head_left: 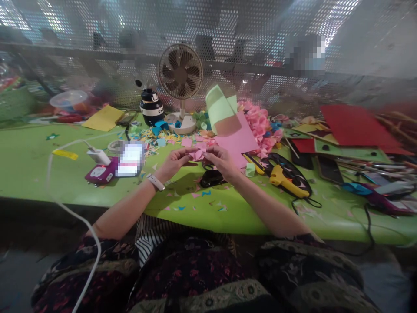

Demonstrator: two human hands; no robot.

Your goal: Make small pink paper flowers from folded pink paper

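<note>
Between my hands is a small pink paper flower piece [197, 153], its petals partly covered by fingers. My left hand [177, 161] pinches its left side; a pale watch band circles that wrist. From the other side, my right hand [220, 160] grips it with thumb and forefinger. Just below lies a black-handled pair of scissors [211, 177] on the green table [182, 213]. Beyond my right hand, a flat pink sheet [239, 139] and a curled light-green sheet [221, 111] rest by a heap of pink paper flowers [257, 121].
A yellow glue gun [286, 180] with a black cord lies to the right. A lit phone [129, 160] and a white charger plug [98, 156] are at left. Behind stand a small fan [180, 71] and a dark jug [151, 108]. Coloured paper scraps [163, 139] are strewn about.
</note>
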